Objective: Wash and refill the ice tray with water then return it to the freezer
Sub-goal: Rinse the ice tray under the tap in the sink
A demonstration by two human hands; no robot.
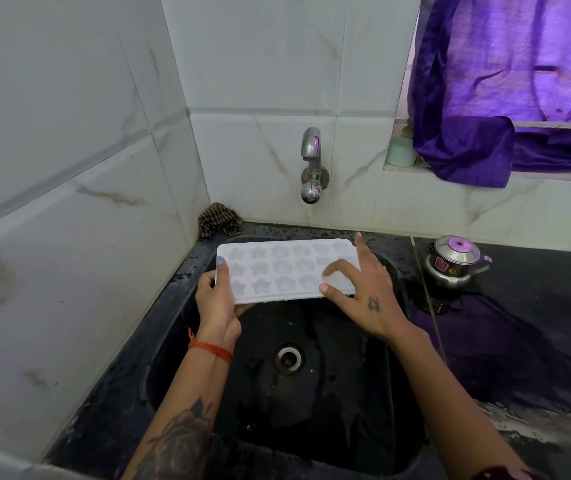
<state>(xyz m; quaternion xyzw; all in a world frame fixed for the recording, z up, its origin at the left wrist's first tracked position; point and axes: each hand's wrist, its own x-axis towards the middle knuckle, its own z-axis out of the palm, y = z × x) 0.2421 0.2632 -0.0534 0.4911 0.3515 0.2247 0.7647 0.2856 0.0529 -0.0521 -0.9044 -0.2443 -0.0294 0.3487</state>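
Sink (208, 393): black basin at lower centre of the frame, wet, drain open; nothing in it.
Left hand (215, 299): grips the ice tray's left end, thumb on top, the other fingers curled underneath.
Right hand (363, 289): fingers spread and fairly straight, lying across the tray's right-hand cells; it presses, not grips.
Ice tray (277, 271): white, star and flower cells, held roughly level over the basin's far edge, at mid-frame.
Tap (311, 164): on the tiled wall above and beyond the tray; no stream visible.
Kettle (455, 261): small steel one on the counter, right of the sink.
Step, my guess: rubbing the cells clean. Better to work each cell with the fingertips, keep the tray over the basin, then tilt it to drain.
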